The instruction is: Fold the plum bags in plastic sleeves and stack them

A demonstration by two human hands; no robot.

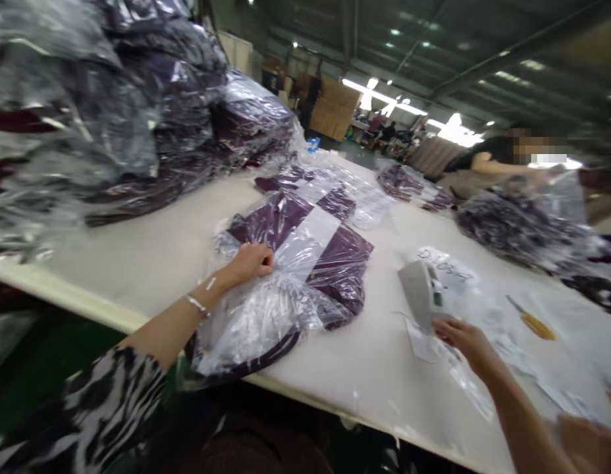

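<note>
Left hand (250, 262) pinching film of bagged purple garment (305, 250) at table's (152, 257) near edge. Right hand (466, 339) loosely open, fingers at grey tagging gun (423, 293), right of garment. Risks: bag overhangs edge, slick film may slide off; loose tags scatter.

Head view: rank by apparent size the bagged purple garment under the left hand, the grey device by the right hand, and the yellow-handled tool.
1. Bagged purple garment, largest.
2. Grey device.
3. Yellow-handled tool, smallest, though blurred and slightly farther off, so its true size is unsure.
</note>
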